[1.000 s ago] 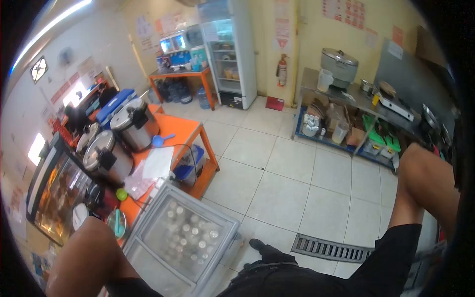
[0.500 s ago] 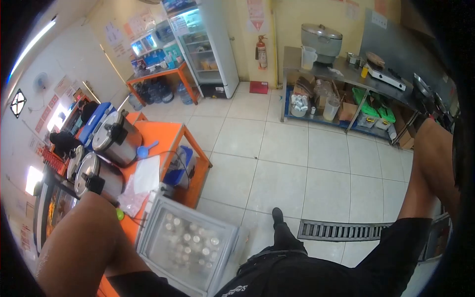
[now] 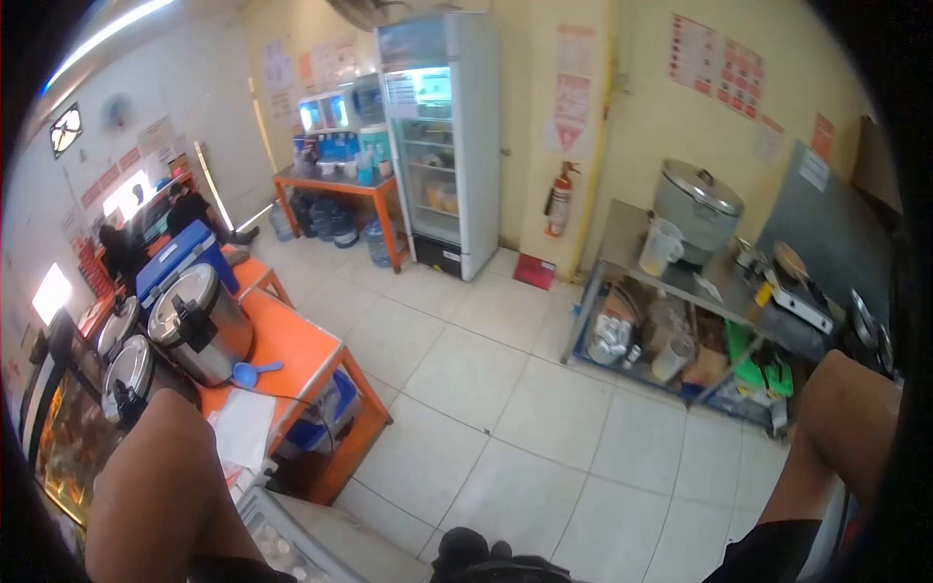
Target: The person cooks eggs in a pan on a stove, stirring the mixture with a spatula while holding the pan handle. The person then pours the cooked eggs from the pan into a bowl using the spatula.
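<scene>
Both of my hands are outside the picture; only bent arms show. My left arm (image 3: 151,486) rises at the lower left, its elbow overlapping the steel rice warmers. Nearest to it are a steel warmer (image 3: 202,330) with a black latch, a blue scoop (image 3: 255,373) and a white sheet (image 3: 243,428) on the orange table (image 3: 292,335). Below lies part of a glass-topped chest freezer (image 3: 316,544) with pale round items inside. My right arm (image 3: 846,418) is bent at the right edge, in front of the steel worktable (image 3: 622,238) and its lower shelf.
A glass-door fridge (image 3: 476,146) stands by the back wall, with a fire extinguisher (image 3: 559,199) to its right. A big lidded pot (image 3: 698,209), a jug (image 3: 661,245) and a stove (image 3: 797,301) sit on the worktable. Two people (image 3: 190,209) are at the far left.
My view has tilted up and turned. The freezer has slid down toward the bottom edge, and more of the back wall shows. Both arms stay bent, with the hands out of view.
</scene>
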`<state>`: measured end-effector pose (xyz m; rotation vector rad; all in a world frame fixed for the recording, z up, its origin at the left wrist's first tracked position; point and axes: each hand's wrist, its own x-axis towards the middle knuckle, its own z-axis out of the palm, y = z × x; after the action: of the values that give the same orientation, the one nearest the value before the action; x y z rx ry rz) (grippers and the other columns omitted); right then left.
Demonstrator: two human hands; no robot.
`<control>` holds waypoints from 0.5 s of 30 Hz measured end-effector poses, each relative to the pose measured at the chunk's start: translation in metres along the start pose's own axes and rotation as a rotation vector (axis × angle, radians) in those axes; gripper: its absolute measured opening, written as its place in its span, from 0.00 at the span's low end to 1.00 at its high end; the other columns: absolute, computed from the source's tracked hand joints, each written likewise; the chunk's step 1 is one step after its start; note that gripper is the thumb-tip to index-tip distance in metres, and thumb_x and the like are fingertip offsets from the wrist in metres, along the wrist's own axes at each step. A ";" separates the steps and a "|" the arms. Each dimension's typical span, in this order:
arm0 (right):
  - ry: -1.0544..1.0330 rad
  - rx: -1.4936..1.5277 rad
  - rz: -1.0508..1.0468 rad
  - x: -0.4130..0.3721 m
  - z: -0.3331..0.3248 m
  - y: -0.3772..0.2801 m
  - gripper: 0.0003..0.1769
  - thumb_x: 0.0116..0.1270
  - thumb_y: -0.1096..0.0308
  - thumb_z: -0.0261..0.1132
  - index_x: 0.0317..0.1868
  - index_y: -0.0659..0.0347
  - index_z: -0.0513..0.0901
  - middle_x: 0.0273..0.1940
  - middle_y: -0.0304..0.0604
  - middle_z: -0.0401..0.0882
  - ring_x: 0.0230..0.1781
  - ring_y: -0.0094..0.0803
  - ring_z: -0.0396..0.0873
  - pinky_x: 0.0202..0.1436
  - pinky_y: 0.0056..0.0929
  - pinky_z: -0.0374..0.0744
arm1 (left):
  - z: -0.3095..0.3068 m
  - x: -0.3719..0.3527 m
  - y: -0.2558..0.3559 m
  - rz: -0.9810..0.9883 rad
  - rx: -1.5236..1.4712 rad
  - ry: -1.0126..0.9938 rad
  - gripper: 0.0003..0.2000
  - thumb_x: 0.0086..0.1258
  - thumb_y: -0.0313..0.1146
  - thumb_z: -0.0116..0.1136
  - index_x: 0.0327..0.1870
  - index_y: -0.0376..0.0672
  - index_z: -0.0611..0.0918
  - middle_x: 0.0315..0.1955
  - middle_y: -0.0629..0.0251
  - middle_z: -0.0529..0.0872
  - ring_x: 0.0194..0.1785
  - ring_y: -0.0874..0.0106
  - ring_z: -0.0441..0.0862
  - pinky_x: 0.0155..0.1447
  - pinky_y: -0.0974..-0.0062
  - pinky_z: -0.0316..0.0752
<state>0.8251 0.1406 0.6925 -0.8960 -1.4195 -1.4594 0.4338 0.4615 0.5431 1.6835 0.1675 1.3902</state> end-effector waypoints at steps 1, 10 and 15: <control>0.011 0.023 -0.001 -0.012 0.018 0.022 0.09 0.69 0.67 0.55 0.35 0.61 0.80 0.33 0.43 0.80 0.32 0.35 0.76 0.39 0.35 0.74 | 0.007 0.005 -0.021 -0.064 0.004 0.015 0.24 0.66 0.43 0.56 0.60 0.46 0.67 0.51 0.60 0.70 0.49 0.65 0.70 0.49 0.62 0.68; 0.063 0.121 -0.018 -0.103 0.214 0.201 0.11 0.70 0.65 0.54 0.35 0.61 0.79 0.33 0.44 0.80 0.33 0.37 0.76 0.41 0.36 0.74 | 0.060 0.024 -0.288 -0.657 0.037 0.069 0.27 0.67 0.46 0.57 0.63 0.48 0.65 0.55 0.60 0.68 0.53 0.62 0.70 0.53 0.58 0.68; 0.065 0.051 -0.058 -0.123 0.300 0.286 0.12 0.71 0.64 0.54 0.35 0.61 0.79 0.33 0.45 0.80 0.34 0.38 0.77 0.42 0.37 0.74 | 0.102 0.062 -0.451 -1.002 -0.037 -0.080 0.29 0.67 0.47 0.57 0.65 0.49 0.63 0.58 0.59 0.68 0.56 0.61 0.70 0.55 0.56 0.68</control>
<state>1.1105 0.4650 0.7043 -0.7752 -1.4386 -1.4753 0.7322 0.7003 0.2757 1.2979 0.8064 0.5587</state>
